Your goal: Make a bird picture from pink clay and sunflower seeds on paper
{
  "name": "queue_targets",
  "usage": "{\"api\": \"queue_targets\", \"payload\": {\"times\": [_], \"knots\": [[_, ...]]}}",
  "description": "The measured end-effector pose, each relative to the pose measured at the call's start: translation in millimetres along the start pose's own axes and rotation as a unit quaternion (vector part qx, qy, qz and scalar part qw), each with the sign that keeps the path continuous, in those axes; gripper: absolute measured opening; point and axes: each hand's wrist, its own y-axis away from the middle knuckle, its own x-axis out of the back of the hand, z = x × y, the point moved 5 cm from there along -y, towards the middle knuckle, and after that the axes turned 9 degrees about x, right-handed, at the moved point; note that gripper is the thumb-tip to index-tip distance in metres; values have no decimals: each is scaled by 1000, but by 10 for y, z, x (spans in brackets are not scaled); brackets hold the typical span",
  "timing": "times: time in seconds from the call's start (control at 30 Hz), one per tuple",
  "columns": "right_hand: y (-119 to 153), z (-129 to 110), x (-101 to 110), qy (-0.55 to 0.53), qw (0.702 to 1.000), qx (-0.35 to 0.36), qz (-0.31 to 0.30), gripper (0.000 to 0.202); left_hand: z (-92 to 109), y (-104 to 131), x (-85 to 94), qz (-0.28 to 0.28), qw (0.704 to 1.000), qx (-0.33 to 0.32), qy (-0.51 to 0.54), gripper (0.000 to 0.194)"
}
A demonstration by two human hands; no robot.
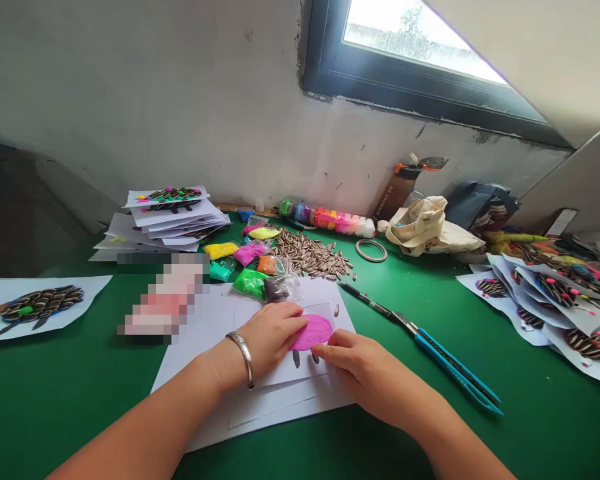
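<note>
A flat pink oval of modelling clay (314, 331) lies on a white sheet of paper (280, 383). Two small dark grey clay pieces (296, 359) sit just below the oval. My left hand (270, 333), with a silver bangle at the wrist, rests on the sheet, its fingers stretched to the oval's left edge. From the right, my right hand (357, 367) touches the oval's lower edge with an extended index finger; its other fingers are partly hidden. Neither hand grips anything. One sunflower seed (337, 310) lies right of the oval.
Bagged coloured clay (250, 283) and a heap of sunflower seeds (310, 253) lie behind the paper. Blue tweezers (455, 367) and a pen (365, 298) are to the right. Stacked seed pictures (175, 223) stand back left, more pictures (555, 300) right. A bottle (397, 190) leans against the wall.
</note>
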Motion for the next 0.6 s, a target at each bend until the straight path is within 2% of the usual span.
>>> {"api": "queue_targets", "payload": {"times": [0.43, 0.6], "knots": [[44, 15, -12, 32, 998, -8, -45, 28, 4, -14, -5, -7, 1000, -2, 0, 25], [20, -13, -43, 19, 1000, -10, -22, 35, 8, -12, -13, -15, 1000, 2, -8, 25]]}}
